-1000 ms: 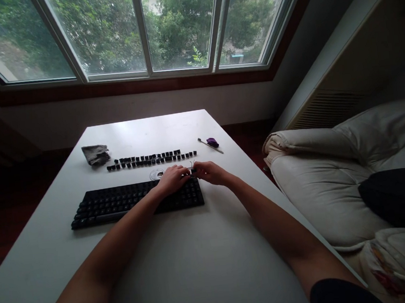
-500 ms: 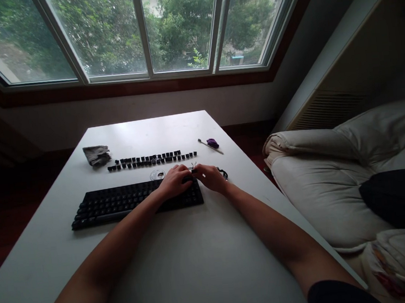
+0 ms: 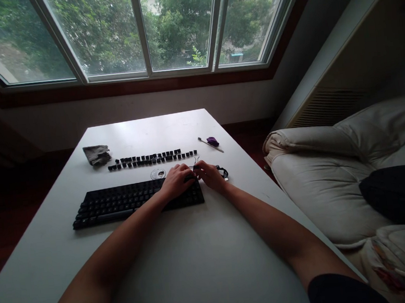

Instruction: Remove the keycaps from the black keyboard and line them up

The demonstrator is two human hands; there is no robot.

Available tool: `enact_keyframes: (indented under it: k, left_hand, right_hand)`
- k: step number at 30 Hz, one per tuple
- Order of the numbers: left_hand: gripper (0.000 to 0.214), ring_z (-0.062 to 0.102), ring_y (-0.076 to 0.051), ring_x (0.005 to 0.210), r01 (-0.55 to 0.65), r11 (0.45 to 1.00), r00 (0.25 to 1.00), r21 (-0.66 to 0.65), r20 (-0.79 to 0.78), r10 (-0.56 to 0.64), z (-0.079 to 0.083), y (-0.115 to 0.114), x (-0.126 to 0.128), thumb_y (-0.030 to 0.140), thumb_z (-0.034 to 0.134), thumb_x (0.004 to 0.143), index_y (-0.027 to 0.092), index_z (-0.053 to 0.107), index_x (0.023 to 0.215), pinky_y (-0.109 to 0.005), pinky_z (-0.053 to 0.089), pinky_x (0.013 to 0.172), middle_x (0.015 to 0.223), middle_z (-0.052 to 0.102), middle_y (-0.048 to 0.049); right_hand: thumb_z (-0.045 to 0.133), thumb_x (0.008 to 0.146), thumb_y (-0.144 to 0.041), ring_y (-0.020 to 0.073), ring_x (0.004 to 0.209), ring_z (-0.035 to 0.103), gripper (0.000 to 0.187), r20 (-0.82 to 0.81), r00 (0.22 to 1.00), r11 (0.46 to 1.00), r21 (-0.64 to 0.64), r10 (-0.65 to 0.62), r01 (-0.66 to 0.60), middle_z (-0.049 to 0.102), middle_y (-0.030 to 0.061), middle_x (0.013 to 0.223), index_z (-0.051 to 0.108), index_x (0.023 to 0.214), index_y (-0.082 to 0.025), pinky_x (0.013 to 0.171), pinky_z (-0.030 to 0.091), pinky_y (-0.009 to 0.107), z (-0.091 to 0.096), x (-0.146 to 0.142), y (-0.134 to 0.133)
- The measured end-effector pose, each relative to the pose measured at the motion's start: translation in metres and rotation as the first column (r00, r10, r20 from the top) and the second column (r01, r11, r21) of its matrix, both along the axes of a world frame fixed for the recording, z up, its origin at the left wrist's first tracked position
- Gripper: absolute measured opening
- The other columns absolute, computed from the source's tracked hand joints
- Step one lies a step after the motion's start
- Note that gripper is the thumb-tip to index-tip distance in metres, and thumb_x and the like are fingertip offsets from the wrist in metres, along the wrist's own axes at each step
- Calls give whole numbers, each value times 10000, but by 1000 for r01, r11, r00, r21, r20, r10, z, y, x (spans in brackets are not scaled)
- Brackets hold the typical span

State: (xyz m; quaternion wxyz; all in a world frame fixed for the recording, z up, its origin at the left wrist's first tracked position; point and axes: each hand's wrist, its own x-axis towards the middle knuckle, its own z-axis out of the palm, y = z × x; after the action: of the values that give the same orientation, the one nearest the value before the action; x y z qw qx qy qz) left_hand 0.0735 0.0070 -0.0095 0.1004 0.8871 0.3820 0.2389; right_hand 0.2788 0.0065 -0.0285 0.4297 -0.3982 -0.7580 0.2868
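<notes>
A black keyboard (image 3: 116,204) lies on the white table. My left hand (image 3: 177,180) is over its right end, fingers bent and closed toward my right hand; what they hold is too small to make out. Just past the keyboard's right edge, my right hand (image 3: 209,175) pinches a wire keycap puller (image 3: 196,160), its thin prongs pointing away from me. A small dark piece shows between the fingertips of both hands. Behind the keyboard, loose black keycaps (image 3: 149,162) stand in two rows.
A clear round dish (image 3: 157,174) sits behind the keyboard. A coiled black cable (image 3: 222,172) lies beside my right hand. Farther back are a grey cloth (image 3: 97,155), a thin brush (image 3: 209,144) and a purple bundle (image 3: 212,141). A pale sofa (image 3: 318,187) stands right of the table.
The wire prongs have shifted slightly right and now stick out farther beyond my right fingertips. Both hands stay close together at the keyboard's right end.
</notes>
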Motion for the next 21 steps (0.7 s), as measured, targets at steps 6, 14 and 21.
enact_keyframes:
  k: [6, 14, 21]
  left_hand:
    - [191, 548, -259, 1012, 0, 1000, 999, -28, 32, 1, -2, 3, -1, 390, 614, 920, 260, 699, 1030, -414, 453, 892, 1053, 637, -67]
    - [186, 563, -255, 1002, -25, 999, 996, -46, 79, 29, -2, 3, -1, 369, 647, 892, 258, 696, 1033, -408, 461, 891, 1026, 647, -62]
    - [160, 601, -219, 944, -23, 990, 975, -137, 215, 52, -2, 6, -1, 327, 663, 867, 231, 674, 995, -376, 494, 869, 992, 653, -49]
  right_hand:
    - [475, 974, -410, 165, 679, 633, 170, -94, 990, 994, -15, -108, 107, 658, -8, 755, 509, 954, -245, 719, 509, 301, 1, -9, -6]
    - [493, 967, -463, 190, 732, 657, 219, -128, 984, 992, -9, -125, 124, 675, 12, 778, 508, 948, -246, 768, 526, 335, 2, -10, -6]
    - [560, 930, -504, 192, 682, 661, 263, -137, 975, 984, -42, -178, 174, 671, 16, 742, 523, 935, -243, 671, 542, 320, 3, -7, -3]
